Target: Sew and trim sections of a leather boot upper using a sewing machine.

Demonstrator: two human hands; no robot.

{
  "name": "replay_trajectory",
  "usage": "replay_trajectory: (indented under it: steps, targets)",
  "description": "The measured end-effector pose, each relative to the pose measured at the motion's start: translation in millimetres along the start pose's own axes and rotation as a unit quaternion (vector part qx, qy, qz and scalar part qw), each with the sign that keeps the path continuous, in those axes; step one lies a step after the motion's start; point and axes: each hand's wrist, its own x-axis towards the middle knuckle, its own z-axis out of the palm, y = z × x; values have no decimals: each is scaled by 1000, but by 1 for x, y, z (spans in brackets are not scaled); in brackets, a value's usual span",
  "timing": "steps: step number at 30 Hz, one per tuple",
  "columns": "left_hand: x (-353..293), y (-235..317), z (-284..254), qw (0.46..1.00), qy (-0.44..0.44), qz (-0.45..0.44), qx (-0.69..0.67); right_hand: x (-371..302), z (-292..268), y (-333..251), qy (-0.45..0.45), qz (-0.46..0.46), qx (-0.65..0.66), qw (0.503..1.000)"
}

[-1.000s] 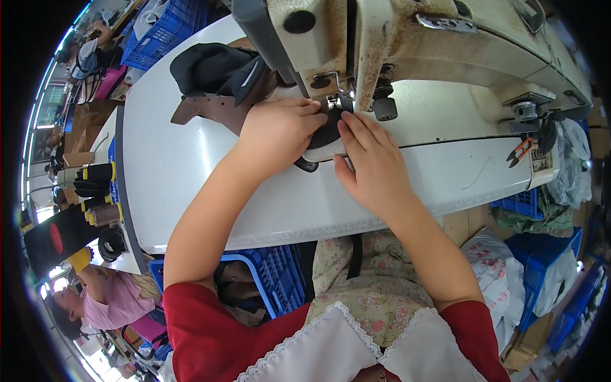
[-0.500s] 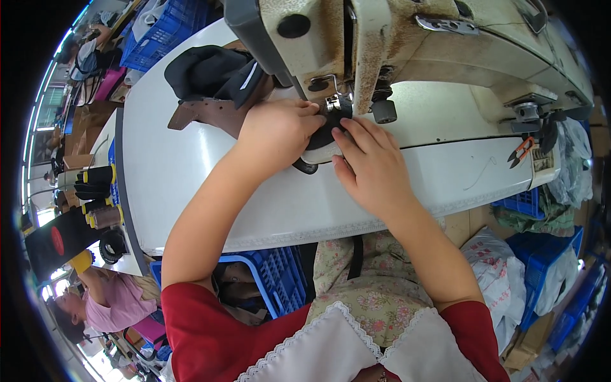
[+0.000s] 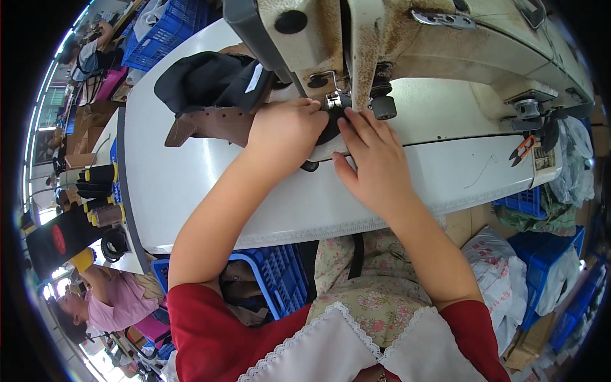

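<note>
A brown and black shoe upper [image 3: 213, 127], with small holes along its brown edge and a white tag on the black part, lies bunched on the sewing machine's left side. Its black end [image 3: 329, 132] reaches in under the presser foot [image 3: 337, 100]. My left hand [image 3: 286, 135] is closed, fingers curled and pinching that end just left of the foot. On the other side, my right hand [image 3: 377, 162] lies with outstretched fingers, tips pressing the black material beside the foot. The machine head partly hides the needle, and my left fingers cover some of the material.
The sewing machine's arm [image 3: 458, 60] spans the white table [image 3: 191, 191]. Orange-handled thread snips [image 3: 523, 148] lie at the right. A blue crate [image 3: 277, 280] with brown pieces stands below the front edge. Thread cones [image 3: 105, 215] and a person in pink [image 3: 124, 302] are at the left.
My left hand and forearm have shifted slightly right. The bunched shoe upper has swung a little left and down, while my right fingertips have moved slightly toward the presser foot.
</note>
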Motion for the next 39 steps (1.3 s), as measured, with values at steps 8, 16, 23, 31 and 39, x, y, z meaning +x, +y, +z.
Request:
replay_trajectory:
  steps: [8, 16, 23, 31, 39]
  targets:
    - [5, 12, 6, 998, -21, -46, 36, 3, -1, 0, 8, 15, 2, 1000]
    - [-4, 19, -10, 997, -23, -55, 44, 4, -2, 0, 34, 7, 33, 999]
    - [-90, 28, -42, 997, 81, -5, -6, 27, -4, -13, -3, -89, 33, 995]
    - [-89, 5, -28, 986, 38, 47, 154, 26, 15, -13, 73, -69, 27, 995]
    - [-45, -21, -22, 976, -10, 113, 185, 20, 13, -17, 83, -68, 32, 994]
